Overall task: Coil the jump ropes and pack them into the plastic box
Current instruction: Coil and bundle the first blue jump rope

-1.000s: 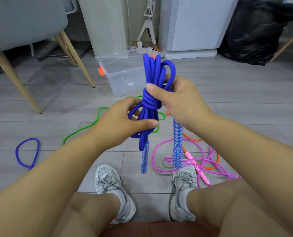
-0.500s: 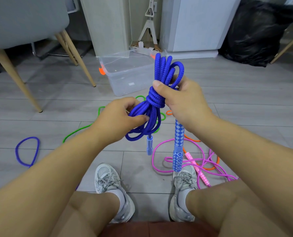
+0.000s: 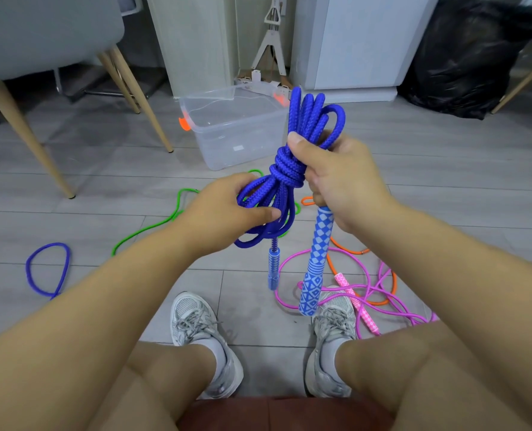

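Rope bundle point(image 3: 289, 172) stands upright on my side of the box point(image 3: 215, 150), right hand point(image 3: 345, 181) with its grip round the wrapped middle, left hand point(image 3: 224, 219) holding the lower loops.

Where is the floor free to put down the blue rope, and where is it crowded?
Free: the floor between plastic box and black bag; also between purple loop and left shoe. Crowded: beside the right shoe, where pink rope and orange rope tangle; green rope before the box.
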Motion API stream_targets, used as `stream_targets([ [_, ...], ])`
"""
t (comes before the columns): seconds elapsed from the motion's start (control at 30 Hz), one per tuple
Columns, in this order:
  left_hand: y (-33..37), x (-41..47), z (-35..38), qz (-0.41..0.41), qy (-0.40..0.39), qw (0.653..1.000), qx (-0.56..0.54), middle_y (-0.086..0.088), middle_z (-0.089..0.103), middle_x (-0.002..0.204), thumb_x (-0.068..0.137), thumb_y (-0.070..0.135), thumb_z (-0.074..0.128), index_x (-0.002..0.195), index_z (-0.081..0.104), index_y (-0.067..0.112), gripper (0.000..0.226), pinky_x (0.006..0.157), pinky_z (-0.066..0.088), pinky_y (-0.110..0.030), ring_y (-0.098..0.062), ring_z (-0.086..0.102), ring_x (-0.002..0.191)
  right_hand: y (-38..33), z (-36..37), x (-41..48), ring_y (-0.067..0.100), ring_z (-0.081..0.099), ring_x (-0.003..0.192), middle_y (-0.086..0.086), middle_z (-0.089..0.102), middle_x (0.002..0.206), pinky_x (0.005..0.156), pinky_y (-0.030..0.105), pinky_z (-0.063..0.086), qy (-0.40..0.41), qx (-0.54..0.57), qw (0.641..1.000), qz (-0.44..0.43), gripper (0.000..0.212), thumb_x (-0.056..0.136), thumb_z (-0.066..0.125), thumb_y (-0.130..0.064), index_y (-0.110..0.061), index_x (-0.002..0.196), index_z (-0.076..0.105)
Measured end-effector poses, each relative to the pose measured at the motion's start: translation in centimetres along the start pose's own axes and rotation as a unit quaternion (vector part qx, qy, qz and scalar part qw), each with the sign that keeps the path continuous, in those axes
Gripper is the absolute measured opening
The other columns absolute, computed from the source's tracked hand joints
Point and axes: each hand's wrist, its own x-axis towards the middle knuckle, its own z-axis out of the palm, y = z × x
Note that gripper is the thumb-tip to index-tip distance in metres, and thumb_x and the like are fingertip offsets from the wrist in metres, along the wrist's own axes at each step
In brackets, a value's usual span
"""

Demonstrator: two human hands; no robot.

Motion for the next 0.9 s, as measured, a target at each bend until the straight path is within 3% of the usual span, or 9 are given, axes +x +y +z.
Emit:
stream_targets([
  [0.23, -0.1, 0.2, -0.3, -0.003, 0.002, 1.000, -0.017, -0.003, 0.057, 0.075, 0.078, 0.007, 0.072, 0.092, 0.060, 0.005, 0.019, 0.072, 0.050, -0.032, -0.015, 0.051, 0.068, -0.2, 0.0, 0.0, 0.002, 0.036, 0.028, -0.016, 0.039, 0.031, 0.035, 0.008, 0.027, -0.001, 0.011, 1.000, -0.003, 0.031, 0.091, 0.058, -0.022, -0.021, 0.062, 0.048],
  [0.47, 0.2, 0.2, 0.0, 0.013, 0.028, 0.999, -0.012, 0.003, 0.054, 0.064, 0.074, 0.004, 0.072, 0.083, 0.058, 0.008, 0.017, 0.052, 0.041, -0.015, -0.006, 0.044, 0.052, 0.0, -0.1, 0.3, 0.004, 0.027, 0.031, -0.014, 0.033, 0.034, 0.035, 0.011, 0.025, 0.013, 0.015, 1.000, 0.010, 0.035, 0.090, 0.059, -0.025, -0.021, 0.059, 0.045],
  [0.57, 0.1, 0.4, -0.1, -0.003, 0.045, 0.998, -0.040, 0.010, 0.051, 0.052, 0.075, 0.011, 0.074, 0.075, 0.057, 0.016, 0.017, 0.052, 0.039, -0.021, -0.008, 0.042, 0.049, 0.2, -0.2, 0.5, 0.004, 0.029, 0.032, -0.013, 0.034, 0.035, 0.037, 0.012, 0.025, 0.013, -0.003, 1.000, 0.006, 0.033, 0.090, 0.059, -0.028, -0.021, 0.060, 0.047],
  [0.67, 0.1, 0.2, -0.2, -0.017, 0.023, 0.995, -0.094, 0.005, 0.048, 0.049, 0.075, 0.017, 0.071, 0.071, 0.057, 0.013, 0.015, 0.054, 0.036, -0.027, -0.015, 0.042, 0.048, 0.4, -0.3, 0.7, 0.004, 0.031, 0.032, -0.013, 0.035, 0.035, 0.041, 0.015, 0.026, 0.014, -0.031, 0.999, -0.001, 0.032, 0.089, 0.060, -0.030, -0.021, 0.061, 0.047],
  [0.83, 0.8, -0.2, -0.5, -0.037, -0.032, 0.978, -0.204, -0.001, 0.055, 0.055, 0.085, 0.003, 0.060, 0.083, 0.058, 0.000, 0.004, 0.053, 0.046, -0.023, -0.015, 0.051, 0.047, 0.6, -0.6, 0.8, 0.004, 0.029, 0.032, -0.014, 0.033, 0.035, 0.042, 0.017, 0.025, 0.012, -0.049, 0.999, 0.001, 0.034, 0.088, 0.061, -0.031, -0.023, 0.059, 0.047],
  [0.9, 0.8, -0.1, -0.6, -0.053, -0.041, 0.973, -0.219, -0.004, 0.059, 0.059, 0.083, 0.008, 0.066, 0.094, 0.058, 0.004, 0.014, 0.053, 0.049, -0.026, -0.018, 0.053, 0.047, 0.9, -0.5, 0.7, 0.004, 0.029, 0.032, -0.013, 0.033, 0.034, 0.041, 0.016, 0.025, -0.003, -0.054, 0.998, 0.012, 0.035, 0.088, 0.061, -0.031, -0.022, 0.057, 0.047],
])
